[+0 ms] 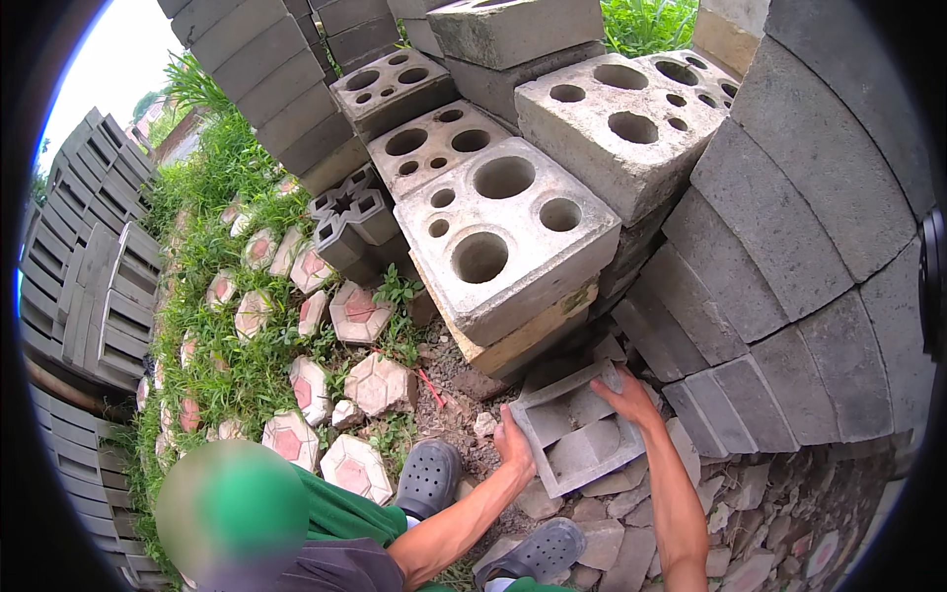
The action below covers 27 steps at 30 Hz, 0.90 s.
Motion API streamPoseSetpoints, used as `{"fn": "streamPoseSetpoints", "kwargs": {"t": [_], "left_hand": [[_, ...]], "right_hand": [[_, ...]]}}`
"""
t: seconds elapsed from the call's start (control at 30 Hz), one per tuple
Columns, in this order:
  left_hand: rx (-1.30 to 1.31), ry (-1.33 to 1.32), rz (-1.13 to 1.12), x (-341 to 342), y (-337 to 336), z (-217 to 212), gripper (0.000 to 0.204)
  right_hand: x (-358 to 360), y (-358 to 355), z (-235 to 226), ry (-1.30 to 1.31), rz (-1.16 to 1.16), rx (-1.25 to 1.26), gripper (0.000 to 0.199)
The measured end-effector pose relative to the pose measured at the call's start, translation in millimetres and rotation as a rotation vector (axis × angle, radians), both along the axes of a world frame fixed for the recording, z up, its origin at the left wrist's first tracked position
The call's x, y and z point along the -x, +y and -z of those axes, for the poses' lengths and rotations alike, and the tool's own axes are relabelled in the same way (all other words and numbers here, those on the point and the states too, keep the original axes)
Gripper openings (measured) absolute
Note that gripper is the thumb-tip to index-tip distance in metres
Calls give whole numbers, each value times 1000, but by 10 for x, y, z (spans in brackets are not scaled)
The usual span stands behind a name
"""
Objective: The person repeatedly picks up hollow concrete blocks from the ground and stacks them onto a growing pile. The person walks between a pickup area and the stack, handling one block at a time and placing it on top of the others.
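A grey square concrete vent block [582,449] with a raised rim and slanted inner faces is tilted between my two hands, low over the ground. My left hand [514,444] is closed on its left edge, the palm side against the rim. On the upper right corner my right hand [628,397] grips the rim, with its fingers partly hidden behind. Just beyond the vent block stands a stack topped by a concrete block with round holes [538,232].
More holed blocks [621,104] stand behind. Stacked grey slabs [779,266] rise close on the right. Broken tile pieces [631,557] cover the ground near my clogs [429,479]. Hexagonal pavers [380,385] lie in grass on the left, beside a star-shaped hollow block [350,232].
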State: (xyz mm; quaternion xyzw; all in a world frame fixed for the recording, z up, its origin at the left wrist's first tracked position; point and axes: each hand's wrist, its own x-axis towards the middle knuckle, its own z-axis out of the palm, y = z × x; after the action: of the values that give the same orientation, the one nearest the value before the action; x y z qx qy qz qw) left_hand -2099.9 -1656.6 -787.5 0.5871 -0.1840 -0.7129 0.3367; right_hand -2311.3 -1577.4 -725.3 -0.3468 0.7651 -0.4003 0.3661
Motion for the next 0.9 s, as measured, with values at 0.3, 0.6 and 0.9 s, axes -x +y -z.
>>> {"fn": "streamPoseSetpoints", "kwargs": {"t": [0.3, 0.6, 0.9], "left_hand": [[510, -625, 482, -61, 389, -224, 75], [542, -442, 503, 92, 149, -155, 61], [370, -289, 396, 135, 125, -211, 55]], "right_hand": [[-356, 424, -191, 285, 142, -94, 75], [-1097, 1135, -51, 251, 624, -181, 102], [-1588, 855, 405, -513, 936, -73, 96]]}}
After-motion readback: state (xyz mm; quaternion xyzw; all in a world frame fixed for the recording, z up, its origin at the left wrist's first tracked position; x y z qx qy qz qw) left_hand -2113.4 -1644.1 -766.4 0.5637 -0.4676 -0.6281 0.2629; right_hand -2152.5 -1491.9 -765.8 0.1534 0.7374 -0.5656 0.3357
